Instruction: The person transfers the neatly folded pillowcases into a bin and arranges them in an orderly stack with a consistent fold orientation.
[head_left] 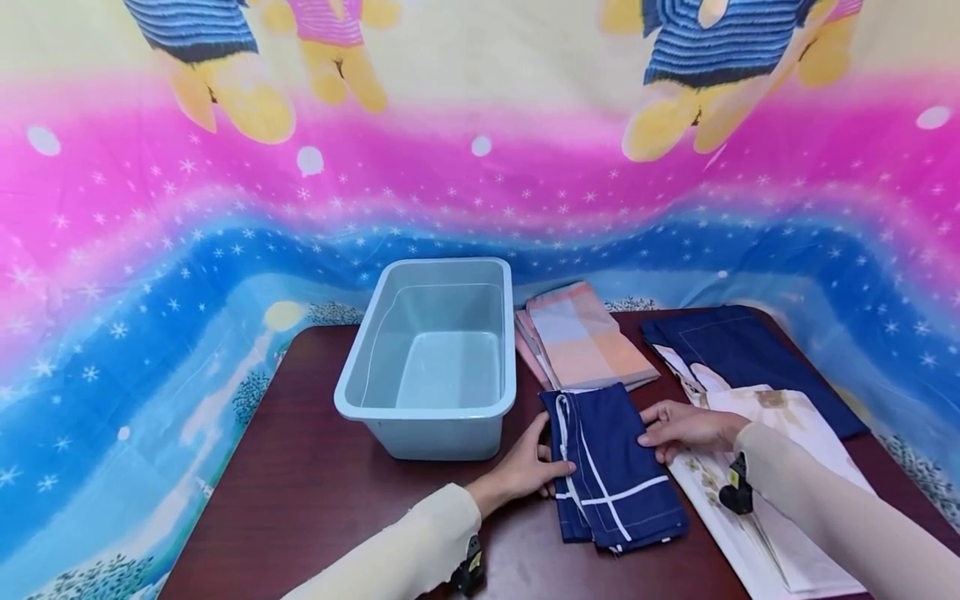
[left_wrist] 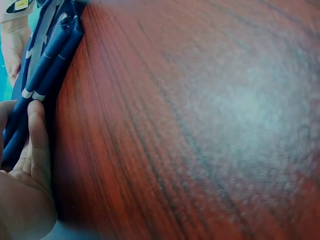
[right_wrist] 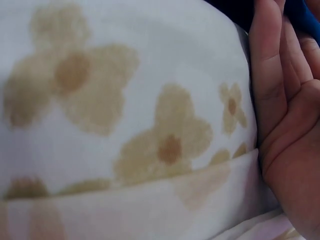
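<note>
Between the two hands lies a folded navy cloth [head_left: 618, 475], its left edge pinched by the left hand [head_left: 523, 467]; the right hand [head_left: 692, 427] touches its right edge, though whether clamped I cannot tell. Beyond the left hand stands a pale blue tub [head_left: 438, 437], and beneath the right forearm spreads a floral cloth [head_left: 798, 417].

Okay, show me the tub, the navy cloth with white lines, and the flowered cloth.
Tub [head_left: 427, 414]: head view, front rim.
Navy cloth with white lines [head_left: 624, 468]: head view, middle of its top face.
Flowered cloth [right_wrist: 140, 107]: right wrist view, white ground between two flowers.
</note>
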